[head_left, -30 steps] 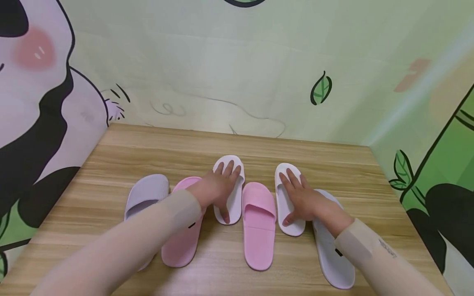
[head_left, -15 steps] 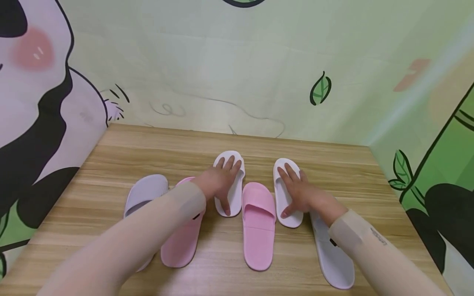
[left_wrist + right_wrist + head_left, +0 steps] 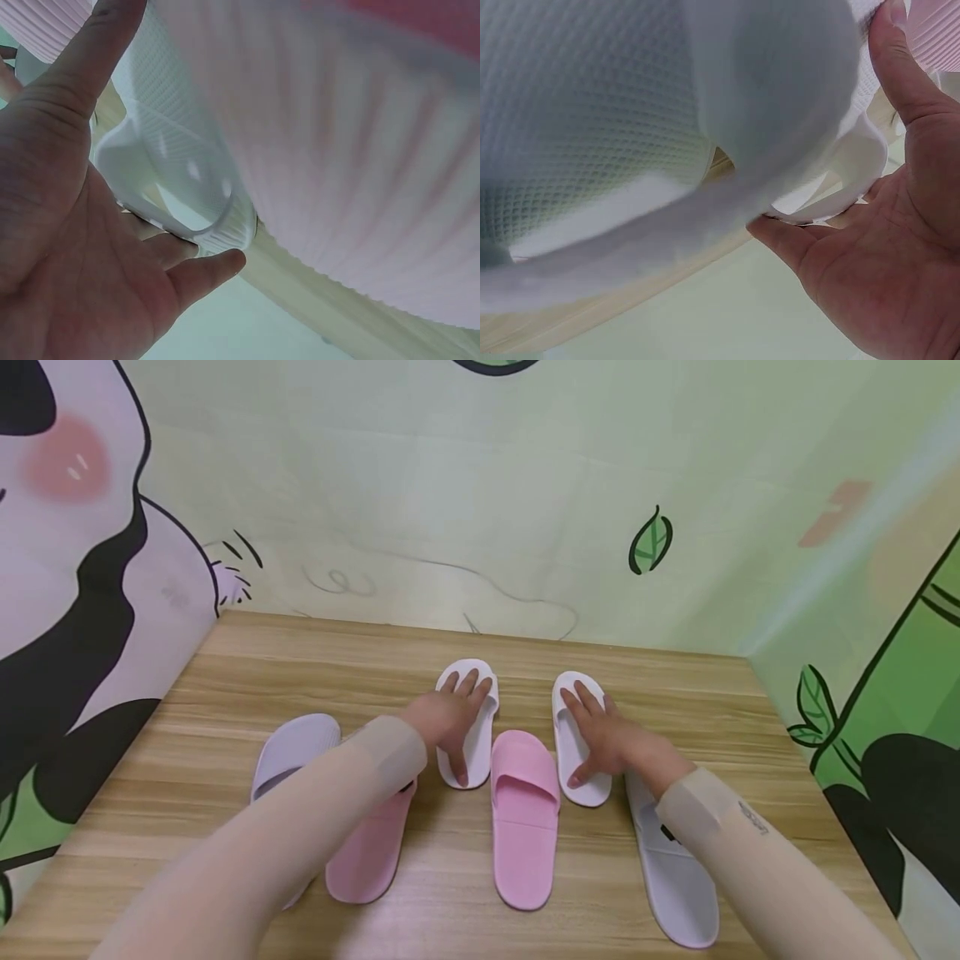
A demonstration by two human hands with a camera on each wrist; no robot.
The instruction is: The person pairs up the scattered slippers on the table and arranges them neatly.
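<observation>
Reference: clock face centred on the centre pink slipper [image 3: 523, 827], 12 toward the wall [image 3: 420, 527].

Left white slipper [image 3: 476, 747]: at 11, on the counter [image 3: 450, 881], toe toward the wall, heel just beside the centre pink slipper's toe. On it, the left grip [image 3: 450, 718], a bare hand: fingers spread and straight over the strap, thumb apart from them, toward the heel.

Right white slipper [image 3: 572, 745]: at 1, close to the centre pink slipper's edge. On it, the right grip [image 3: 603, 739], likewise a bare hand: fingers straight and fanned over the strap, thumb near the heel, clamped on nothing.

Left pink slipper [image 3: 367, 864]: at 9, partly hidden by the left sleeve [image 3: 300, 843]. Left grey slipper [image 3: 300, 743]: also at 9, farther out. Right grey slipper [image 3: 682, 889]: between 3 and 4, toe end under the right sleeve [image 3: 750, 847] and wrist.

Hazards, by judgement: uneven pressure could skew either white slipper or leave the pair out of line. Flat fingers might slide off a strap. A heel swung inward could catch the centre pink slipper. A low sleeve could nudge the left pink slipper or right grey slipper.
</observation>
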